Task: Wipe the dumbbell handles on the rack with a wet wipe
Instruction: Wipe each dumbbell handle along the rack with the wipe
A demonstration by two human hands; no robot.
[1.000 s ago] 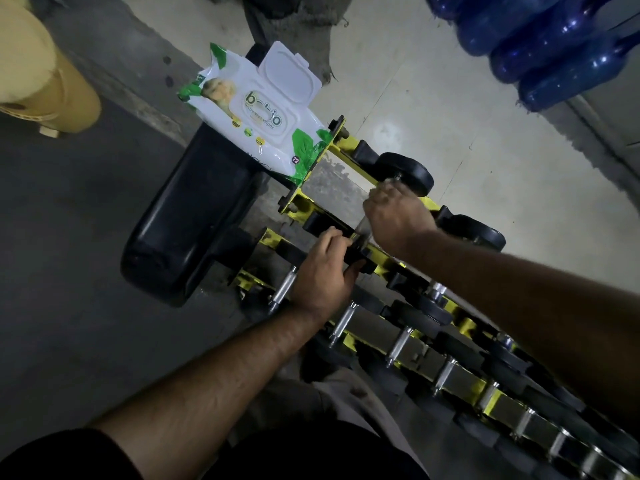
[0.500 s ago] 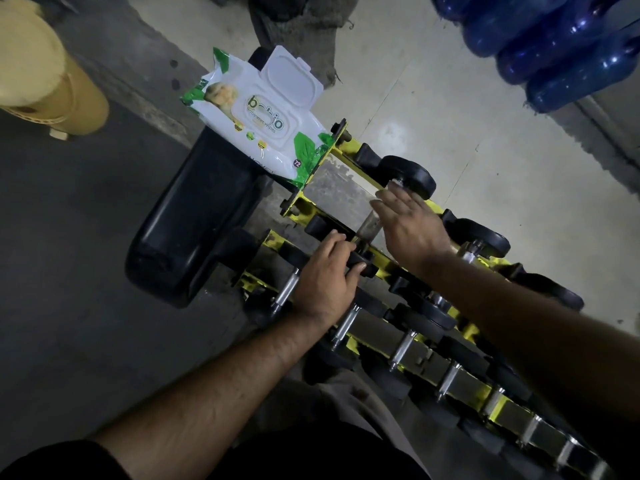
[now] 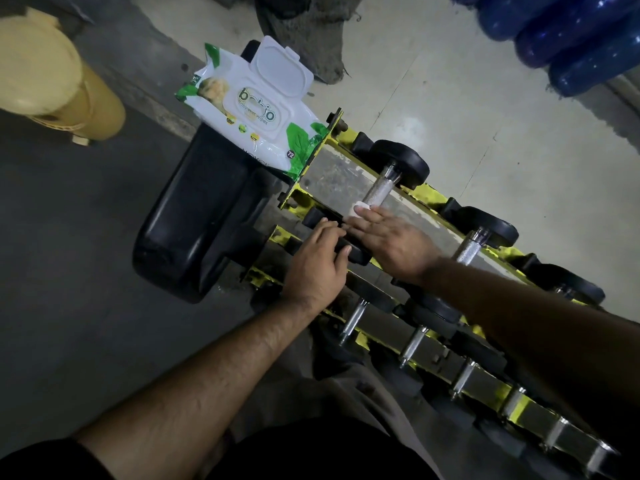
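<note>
The right hand (image 3: 391, 240) pressed a wipe (image 3: 360, 206) with straight fingers on the handle (image 3: 378, 190), which ran crosswise over the rack (image 3: 349, 183); the left hand (image 3: 317, 263) gripped its near weight (image 3: 332, 233).

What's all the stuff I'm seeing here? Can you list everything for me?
dumbbell rack: one, yellow and grey, running from centre to lower right
dumbbells: several, black ends with silver handles, in rows on the rack
wet wipe: one, white, on the top dumbbell's handle under the right fingertips
wipes pack: one, white and green, lid flipped open, lying at the rack's far end
black bench pad: one, under and beside the pack
yellow container: one, upper left
blue bottles: several, upper right
left hand: grips a black dumbbell end
right hand: fingers extended, pressing the wipe
</note>
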